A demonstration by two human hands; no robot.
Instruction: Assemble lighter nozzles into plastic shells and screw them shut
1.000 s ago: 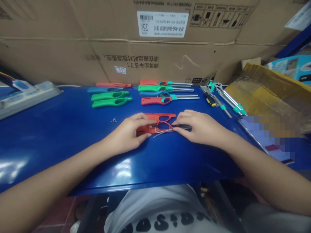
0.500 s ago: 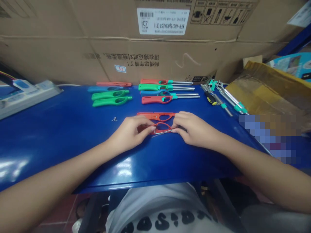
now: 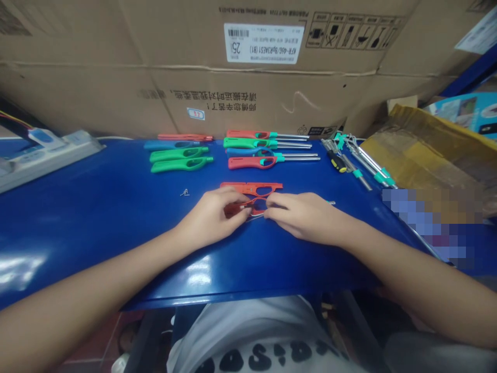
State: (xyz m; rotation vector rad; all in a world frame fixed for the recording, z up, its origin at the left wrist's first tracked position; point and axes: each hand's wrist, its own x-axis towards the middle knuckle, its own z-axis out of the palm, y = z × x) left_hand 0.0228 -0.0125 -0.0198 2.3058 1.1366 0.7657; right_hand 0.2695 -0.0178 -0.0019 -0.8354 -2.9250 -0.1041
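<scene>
My left hand [image 3: 215, 215] pinches the left part of a red lighter handle half [image 3: 259, 200] lying on the blue table. Closed fingers of my right hand [image 3: 303, 215] are at that half's right end, gripping a lighter's metal tube; its tip [image 3: 332, 203] shows past the knuckles. A thin pale wire [image 3: 256, 216] runs between the two hands along the lower edge of the handle. Just behind lies a second red handle half [image 3: 250, 188], inner side up. My fingers hide where the tube and wire meet the handle.
Assembled lighters [image 3: 252, 162] with metal tubes lie behind my hands, and green handle shells [image 3: 182, 163] to their left. Small screws [image 3: 185, 192] rest left. Metal tubes [image 3: 370, 163] and a black-yellow screwdriver [image 3: 337, 161] lie right. A power strip [image 3: 50, 158] and cardboard [image 3: 128, 98] border the table.
My right hand has moved left, closer to my left hand, bringing the tube over the handle. The right end of the rear red half is now uncovered.
</scene>
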